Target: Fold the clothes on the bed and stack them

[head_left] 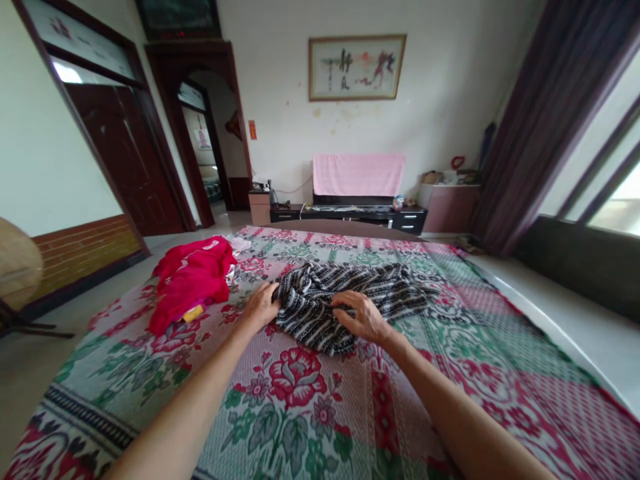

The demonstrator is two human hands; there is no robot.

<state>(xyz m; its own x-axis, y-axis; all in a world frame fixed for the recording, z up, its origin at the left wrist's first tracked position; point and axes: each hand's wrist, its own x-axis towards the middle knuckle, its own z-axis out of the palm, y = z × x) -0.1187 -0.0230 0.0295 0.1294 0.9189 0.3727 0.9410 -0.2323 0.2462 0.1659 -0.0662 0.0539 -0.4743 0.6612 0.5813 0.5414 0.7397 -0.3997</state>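
Note:
A black-and-white patterned garment [315, 320] lies crumpled on a floral cloth [300, 413] in front of me. My left hand [263, 304] is at its left edge, with the fingers closed on the fabric. Over the middle of the garment is my right hand [363, 317], its fingers bent and touching the cloth; whether they pinch a fold is hard to tell. To the left, a bright red garment [195, 273] sits in a heap with a small yellow patch at its lower edge.
Beyond the covered table stands a low black cabinet [413, 220] below a pink cloth [359, 175]. A round wooden piece [17, 263] is at the far left. A dark curtain [530, 120] hangs on the right.

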